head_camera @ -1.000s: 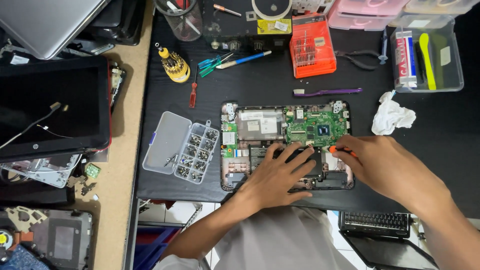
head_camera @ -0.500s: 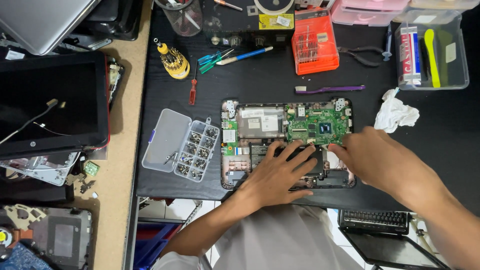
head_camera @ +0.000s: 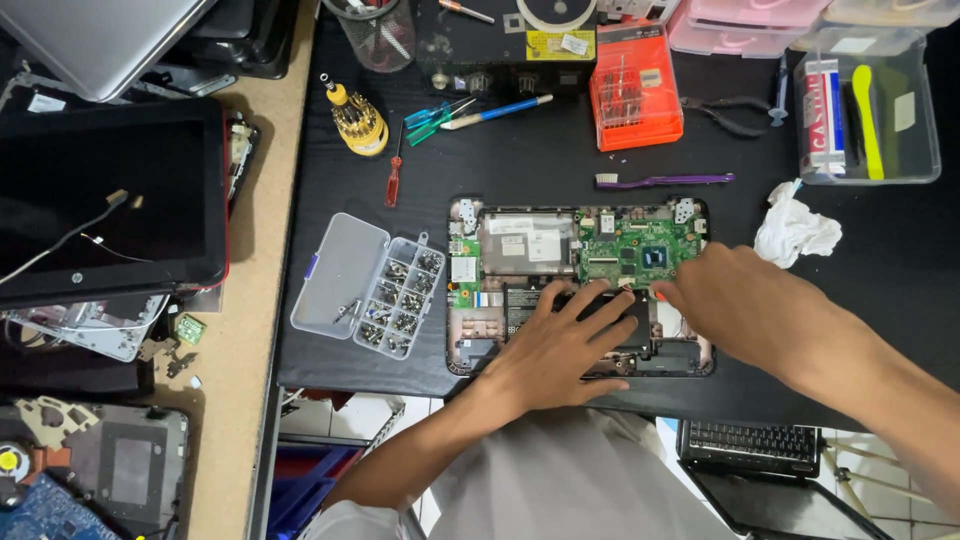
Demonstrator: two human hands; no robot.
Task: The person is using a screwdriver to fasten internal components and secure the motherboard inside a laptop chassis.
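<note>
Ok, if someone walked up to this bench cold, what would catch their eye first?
Probably the opened laptop base in the middle of the black mat, green circuit board bare, with the left hand spread flat on its lower part and the right hand at its right edge. Next, the bright orange bit case at the top, and the clear screw organizer, lid open, left of the laptop.

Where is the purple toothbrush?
In the head view, the purple toothbrush lies on the black table, just above the opened laptop and below the orange case.
</note>
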